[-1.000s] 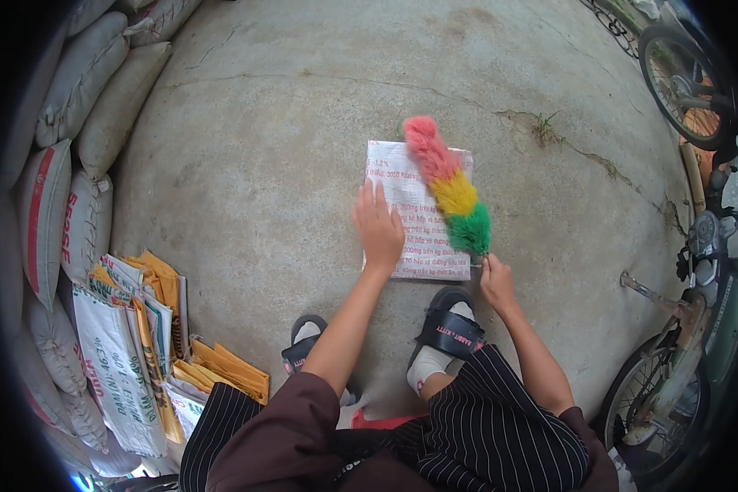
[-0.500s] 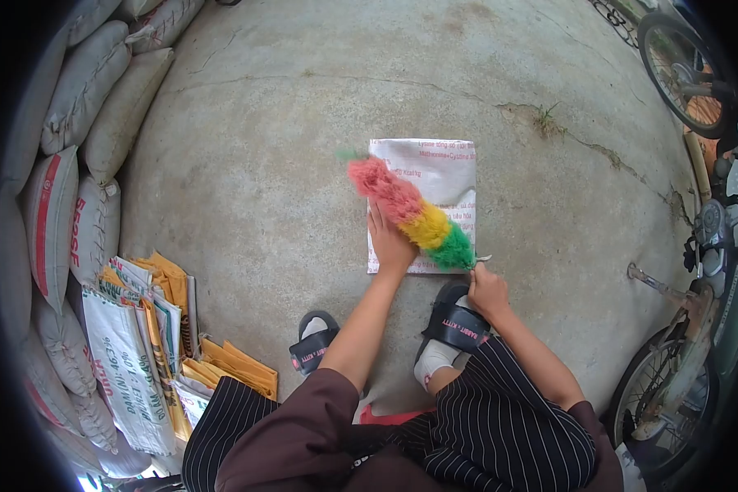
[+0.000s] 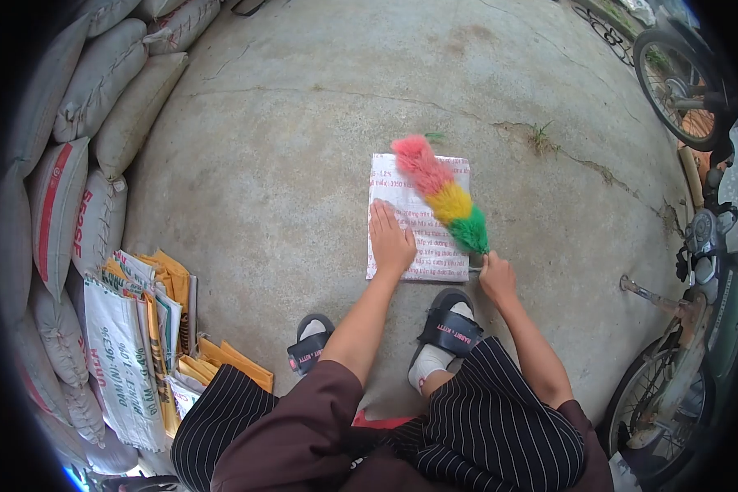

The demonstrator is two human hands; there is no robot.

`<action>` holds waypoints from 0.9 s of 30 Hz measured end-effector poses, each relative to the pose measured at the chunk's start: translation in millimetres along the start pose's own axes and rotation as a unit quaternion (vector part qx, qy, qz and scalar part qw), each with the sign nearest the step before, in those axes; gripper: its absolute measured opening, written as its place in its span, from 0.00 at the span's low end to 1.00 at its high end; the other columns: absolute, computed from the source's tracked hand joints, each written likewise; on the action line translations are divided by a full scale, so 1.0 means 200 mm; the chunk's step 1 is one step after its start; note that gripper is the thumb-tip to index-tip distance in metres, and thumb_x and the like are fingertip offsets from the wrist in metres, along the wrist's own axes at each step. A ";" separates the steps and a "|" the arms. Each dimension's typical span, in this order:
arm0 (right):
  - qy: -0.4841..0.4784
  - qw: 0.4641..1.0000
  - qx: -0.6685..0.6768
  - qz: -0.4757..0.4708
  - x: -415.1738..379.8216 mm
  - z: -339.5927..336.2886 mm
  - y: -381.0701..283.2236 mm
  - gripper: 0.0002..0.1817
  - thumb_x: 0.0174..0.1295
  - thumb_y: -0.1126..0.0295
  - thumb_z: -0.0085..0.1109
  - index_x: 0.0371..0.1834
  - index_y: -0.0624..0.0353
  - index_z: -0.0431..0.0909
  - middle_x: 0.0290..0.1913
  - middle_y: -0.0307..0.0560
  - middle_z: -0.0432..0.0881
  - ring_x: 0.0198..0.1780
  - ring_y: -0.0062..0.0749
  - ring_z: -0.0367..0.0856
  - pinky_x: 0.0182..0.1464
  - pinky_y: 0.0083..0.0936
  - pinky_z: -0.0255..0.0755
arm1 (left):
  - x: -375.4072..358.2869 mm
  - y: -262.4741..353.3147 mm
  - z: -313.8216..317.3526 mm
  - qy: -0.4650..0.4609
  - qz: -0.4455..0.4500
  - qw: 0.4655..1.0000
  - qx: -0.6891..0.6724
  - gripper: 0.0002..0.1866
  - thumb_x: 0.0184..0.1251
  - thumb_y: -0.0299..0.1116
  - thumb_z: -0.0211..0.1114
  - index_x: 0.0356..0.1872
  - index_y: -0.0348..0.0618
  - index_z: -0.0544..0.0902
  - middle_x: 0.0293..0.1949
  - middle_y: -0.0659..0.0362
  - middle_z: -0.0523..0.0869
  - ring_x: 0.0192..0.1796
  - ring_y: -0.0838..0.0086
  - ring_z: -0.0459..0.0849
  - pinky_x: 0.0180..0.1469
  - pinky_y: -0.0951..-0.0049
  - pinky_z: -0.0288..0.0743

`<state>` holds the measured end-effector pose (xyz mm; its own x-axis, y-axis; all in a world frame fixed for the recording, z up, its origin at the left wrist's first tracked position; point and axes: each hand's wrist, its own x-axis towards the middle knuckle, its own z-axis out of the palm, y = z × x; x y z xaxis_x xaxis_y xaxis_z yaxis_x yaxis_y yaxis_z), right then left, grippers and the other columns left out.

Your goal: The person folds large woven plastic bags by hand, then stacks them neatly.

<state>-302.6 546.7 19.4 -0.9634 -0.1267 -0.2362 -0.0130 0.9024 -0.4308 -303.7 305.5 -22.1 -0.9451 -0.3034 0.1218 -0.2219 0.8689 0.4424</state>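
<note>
Head, left hand (image 3: 393, 243): grip unclenched, prob pinning folded white-and-red plastic sack (image 3: 431, 244)
Right hand (image 3: 498, 279): gripping fluffy pink-yellow-green duster (image 3: 446, 197)

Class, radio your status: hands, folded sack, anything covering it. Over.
Left hand flat on folded sack. Right hand gripping duster. Duster hides part of sack's upper right.

- Dark brown top (image 3: 406, 477), its loose left sleeve (image 3: 295, 426) toward seven o'clock.
- Black trousers (image 3: 500, 426) with thin white pinstripes, at five and seven o'clock.
- White socks (image 3: 430, 361).
- Black open-toed slides (image 3: 451, 328), pink-lettered "RABBIT" and "KITTY".
</note>
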 end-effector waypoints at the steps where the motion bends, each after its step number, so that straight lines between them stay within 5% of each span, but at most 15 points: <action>1: 0.013 1.000 -0.012 -0.012 0.04 -0.04 -0.01 0.12 0.65 0.63 0.45 0.32 0.61 0.71 0.26 0.65 0.78 0.31 0.64 0.77 0.33 0.54 0.68 | 0.01 0.00 -0.01 -0.003 -0.008 1.000 0.000 0.40 0.58 0.39 0.57 0.68 0.27 0.52 0.70 0.37 0.50 0.73 0.47 0.48 0.71 0.53 0.45; 3: 0.028 0.999 0.001 -0.036 0.04 -0.10 -0.05 0.12 0.65 0.63 0.46 0.31 0.61 0.70 0.25 0.64 0.77 0.30 0.64 0.77 0.31 0.54 0.68 | 0.01 -0.01 -0.08 -0.007 -0.012 1.000 0.004 0.40 0.58 0.41 0.58 0.68 0.28 0.53 0.70 0.38 0.50 0.72 0.47 0.49 0.70 0.52 0.46; 5: 0.042 0.997 0.015 -0.059 0.02 -0.11 -0.05 0.11 0.65 0.64 0.46 0.30 0.61 0.69 0.23 0.63 0.77 0.28 0.63 0.76 0.30 0.54 0.67 | -0.03 0.01 -0.20 0.075 -0.278 0.956 -0.052 0.35 0.58 0.44 0.60 0.63 0.30 0.63 0.66 0.38 0.62 0.67 0.48 0.62 0.65 0.54 0.57; 6: 0.021 0.993 0.024 -0.111 0.00 -0.11 -0.03 0.11 0.65 0.64 0.47 0.30 0.60 0.69 0.23 0.62 0.77 0.27 0.62 0.76 0.29 0.53 0.67 | -0.07 -0.01 -0.24 0.075 -0.279 0.956 -0.051 0.35 0.58 0.44 0.60 0.63 0.30 0.63 0.66 0.38 0.62 0.67 0.48 0.62 0.65 0.54 0.57; 8: -0.002 0.986 0.034 -0.164 -0.06 -0.10 0.03 0.11 0.65 0.63 0.47 0.30 0.60 0.68 0.22 0.60 0.77 0.27 0.61 0.76 0.28 0.53 0.68 | -0.17 -0.09 -0.34 -0.117 -0.446 0.876 -0.140 0.26 0.57 0.43 0.63 0.50 0.32 0.76 0.51 0.41 0.79 0.54 0.50 0.78 0.54 0.56 0.69; 10: -0.092 0.962 -0.035 -0.256 -0.11 -0.08 0.09 0.11 0.64 0.63 0.48 0.31 0.59 0.68 0.21 0.58 0.77 0.26 0.59 0.77 0.27 0.50 0.69 | -0.34 -0.15 -0.25 -0.090 -0.409 0.896 -0.146 0.22 0.57 0.43 0.64 0.44 0.33 0.79 0.43 0.43 0.82 0.47 0.49 0.81 0.49 0.56 0.71; 13: -0.137 0.962 -0.106 -0.211 -0.12 -0.03 0.14 0.10 0.63 0.63 0.49 0.31 0.59 0.68 0.22 0.57 0.77 0.27 0.58 0.78 0.28 0.48 0.70 | -0.38 -0.28 -0.08 -0.053 -0.362 0.918 -0.151 0.20 0.55 0.44 0.66 0.36 0.35 0.83 0.31 0.46 0.85 0.39 0.51 0.84 0.42 0.58 0.74; 15: -0.056 0.976 -0.099 -0.187 -0.02 -0.04 0.19 0.12 0.64 0.62 0.49 0.30 0.60 0.69 0.24 0.59 0.78 0.29 0.60 0.78 0.30 0.50 0.71 | -0.40 -0.28 -0.08 -0.049 -0.359 0.920 -0.150 0.20 0.55 0.45 0.67 0.34 0.35 0.83 0.29 0.48 0.85 0.36 0.54 0.84 0.41 0.59 0.75; 19: 0.147 0.986 -0.047 0.056 0.30 -0.21 0.22 0.15 0.66 0.62 0.46 0.29 0.63 0.73 0.26 0.64 0.78 0.31 0.62 0.78 0.33 0.51 0.70 | -0.30 -0.25 -0.22 -0.113 -0.393 0.883 -0.229 0.22 0.52 0.47 0.71 0.33 0.35 0.82 0.27 0.54 0.84 0.34 0.68 0.84 0.38 0.65 0.77; 21: 0.163 0.984 -0.019 0.063 0.32 -0.27 0.19 0.15 0.66 0.62 0.46 0.31 0.63 0.74 0.27 0.65 0.78 0.32 0.62 0.78 0.33 0.50 0.69 | -0.28 -0.24 -0.25 -0.103 -0.393 0.871 -0.276 0.21 0.52 0.46 0.72 0.33 0.35 0.82 0.26 0.57 0.83 0.34 0.72 0.84 0.37 0.68 0.78; 23: 0.183 0.980 0.010 0.071 0.28 -0.30 0.12 0.15 0.66 0.61 0.46 0.32 0.62 0.75 0.27 0.65 0.78 0.32 0.63 0.78 0.33 0.50 0.69 | -0.25 -0.21 -0.30 -0.113 -0.450 0.710 -0.530 0.19 0.53 0.44 0.72 0.35 0.37 0.82 0.28 0.59 0.83 0.34 0.71 0.84 0.36 0.71 0.79; 25: 0.024 0.993 0.006 -0.112 0.13 -0.27 0.07 0.17 0.66 0.60 0.46 0.33 0.64 0.77 0.28 0.67 0.78 0.32 0.64 0.77 0.32 0.50 0.68 | -0.20 -0.17 -0.33 -0.137 -0.443 0.709 -0.531 0.19 0.56 0.44 0.70 0.37 0.37 0.81 0.30 0.58 0.84 0.34 0.69 0.84 0.38 0.68 0.80; 27: 0.020 0.996 -0.039 -0.076 0.04 -0.21 0.09 0.18 0.66 0.60 0.46 0.30 0.65 0.77 0.27 0.67 0.77 0.31 0.64 0.77 0.32 0.50 0.68 | -0.15 -0.12 -0.36 -0.164 -0.438 0.705 -0.532 0.19 0.58 0.43 0.69 0.40 0.37 0.81 0.33 0.57 0.85 0.34 0.68 0.84 0.39 0.65 0.80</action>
<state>-320.9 579.8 46.3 -0.9583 -0.2499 -0.1385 -0.1792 0.9033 -0.3898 -253.7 265.8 28.3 -0.5998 -0.2825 -0.7486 -0.6151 -0.4356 0.6572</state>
